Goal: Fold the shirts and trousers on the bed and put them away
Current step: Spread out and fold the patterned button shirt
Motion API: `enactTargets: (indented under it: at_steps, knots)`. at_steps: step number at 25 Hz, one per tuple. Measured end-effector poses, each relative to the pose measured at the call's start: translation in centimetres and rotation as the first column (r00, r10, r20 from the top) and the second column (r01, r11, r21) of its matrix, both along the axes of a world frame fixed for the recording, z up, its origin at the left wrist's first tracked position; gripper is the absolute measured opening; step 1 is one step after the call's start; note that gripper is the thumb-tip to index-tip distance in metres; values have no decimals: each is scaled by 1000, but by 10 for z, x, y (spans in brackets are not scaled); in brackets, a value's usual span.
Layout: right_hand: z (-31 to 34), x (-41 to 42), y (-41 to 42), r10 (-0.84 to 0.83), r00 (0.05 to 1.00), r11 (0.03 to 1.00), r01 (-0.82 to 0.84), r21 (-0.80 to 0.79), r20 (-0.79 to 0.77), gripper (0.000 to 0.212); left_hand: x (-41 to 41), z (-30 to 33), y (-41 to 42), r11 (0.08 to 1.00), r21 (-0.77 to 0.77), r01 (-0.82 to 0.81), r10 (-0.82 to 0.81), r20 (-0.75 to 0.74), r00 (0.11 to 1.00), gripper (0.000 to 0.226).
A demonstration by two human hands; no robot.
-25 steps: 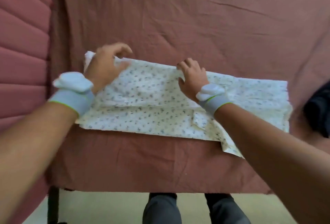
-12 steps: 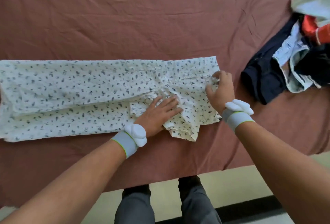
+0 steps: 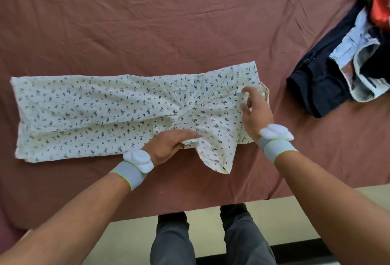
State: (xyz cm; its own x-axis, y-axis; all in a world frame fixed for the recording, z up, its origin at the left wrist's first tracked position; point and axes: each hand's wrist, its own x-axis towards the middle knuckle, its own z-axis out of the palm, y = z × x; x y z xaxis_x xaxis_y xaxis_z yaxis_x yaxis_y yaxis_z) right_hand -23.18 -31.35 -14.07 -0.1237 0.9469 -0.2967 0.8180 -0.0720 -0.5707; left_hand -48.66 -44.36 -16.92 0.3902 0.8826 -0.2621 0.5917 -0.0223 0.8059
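Cream trousers with a small dark leaf print (image 3: 95, 114) lie flat across the rust-coloured bed sheet (image 3: 168, 22), legs stacked and pointing left, waist at the right. My left hand (image 3: 172, 145) lies palm down at the crotch area, fingers slid under a fold of the fabric near the front edge. My right hand (image 3: 254, 112) rests at the waistband end, fingers spread and touching the cloth. A flap of the seat hangs toward me between my hands.
A heap of unfolded clothes (image 3: 341, 68) sits at the right edge of the bed: a dark navy garment, pale blue denim, something orange-red. The bed's front edge runs just before my legs, with pale floor (image 3: 211, 222) below.
The view swung from the leg ends to the waist end. My left hand moved from the far left onto the crotch; my right hand shifted to the waistband.
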Motion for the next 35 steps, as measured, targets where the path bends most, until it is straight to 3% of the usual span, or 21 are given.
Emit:
enactTargets:
  at_steps: [2, 4, 6, 8, 10, 12, 14, 16, 18, 20, 24, 26, 28, 30, 33, 35]
  knots:
    - [-11, 9, -9, 335, 893, 895, -401, 194, 299, 64, 6, 0, 1, 995, -66, -79, 79, 6, 997, 49]
    - [-19, 16, -16, 627, 629, 651, -747, 134, 461, 85, 14, 5, 6, 971, -101, -215, 219, 27, 975, 39]
    - [-20, 17, -20, 780, 427, 465, -885, 32, 458, 93, 18, 10, 5, 933, -101, -346, 353, 74, 933, 30]
    - [-20, 16, -19, 847, 356, 418, -905, -81, 394, 92, 14, 16, 5, 900, -116, -420, 432, 107, 896, 29]
    - [-20, 14, -14, 872, 368, 434, -887, -161, 324, 84, 3, 12, 10, 954, -48, -296, 298, 24, 954, 41]
    - [-18, 12, -9, 866, 426, 462, -882, -94, 261, 61, -11, 2, 21, 999, 53, -4, 15, -213, 977, 64]
    - [-11, 11, -6, 797, 597, 601, -799, -28, 97, 42, -17, -2, 30, 990, 81, 115, -77, -374, 924, 72]
    - [4, 4, 0, 488, 860, 843, -509, -173, -148, 31, -16, 2, 39, 998, 49, -47, 60, -304, 951, 62]
    - [9, -9, 12, 114, 965, 945, -178, -273, -235, 19, -15, 5, 52, 938, -107, -330, 307, -188, 933, 42]
    - [4, -21, 34, -57, 985, 948, 2, -318, -165, 25, -15, 5, 66, 853, -176, -491, 469, -154, 870, 25]
    - [-8, -34, 50, -181, 983, 877, 155, -455, -14, 21, -14, 6, 83, 766, -268, -585, 568, -146, 810, 45]
    - [-5, -36, 45, -119, 990, 922, 83, -377, -74, 18, -11, 9, 88, 733, -315, -603, 594, -134, 793, 52]
    - [3, -36, 43, -8, 972, 971, -48, -233, -235, 30, -8, 12, 91, 723, -319, -613, 601, -146, 786, 56]
    - [2, -37, 45, -2, 945, 980, -63, -189, -328, 13, -7, 14, 93, 698, -321, -640, 632, -146, 761, 59]
    - [-5, -38, 56, -278, 933, 914, 183, -362, -230, 37, -2, 15, 89, 667, -263, -697, 672, -191, 715, 59]
    - [-9, -39, 61, -350, 931, 864, 279, -419, -102, 38, 0, 11, 82, 691, -158, -706, 656, -275, 703, 55]
